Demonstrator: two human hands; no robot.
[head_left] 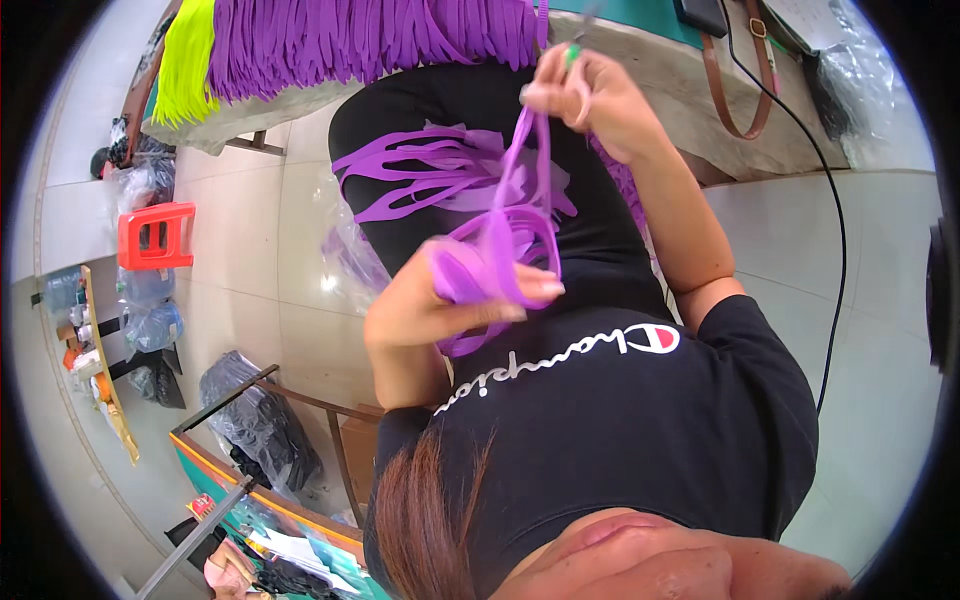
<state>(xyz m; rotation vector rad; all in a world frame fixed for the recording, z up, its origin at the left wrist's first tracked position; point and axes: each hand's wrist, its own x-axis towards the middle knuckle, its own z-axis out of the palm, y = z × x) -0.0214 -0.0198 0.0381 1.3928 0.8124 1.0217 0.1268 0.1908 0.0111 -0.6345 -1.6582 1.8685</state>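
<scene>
Across my left hand (415,305) lies a looped bundle of purple straps (470,265), with the fingers closed round it. A length of strap runs up from the bundle to my right hand (590,100), which pinches it between thumb and fingers. That same hand also holds what look like small scissors (573,56), with a green part and a pale pink finger loop; their blades are blurred by motion. More purple strips (420,175) are spread over my black-trousered lap, some with a paler, sheer look.
Ahead stands a table with a pale draped edge (760,140), carrying a thick row of purple strips (370,40) and lime-green strips (187,65). A brown belt-like strap (720,90) and black cable (835,210) hang at right. A red stool (157,236) stands left, with plastic bags (255,420).
</scene>
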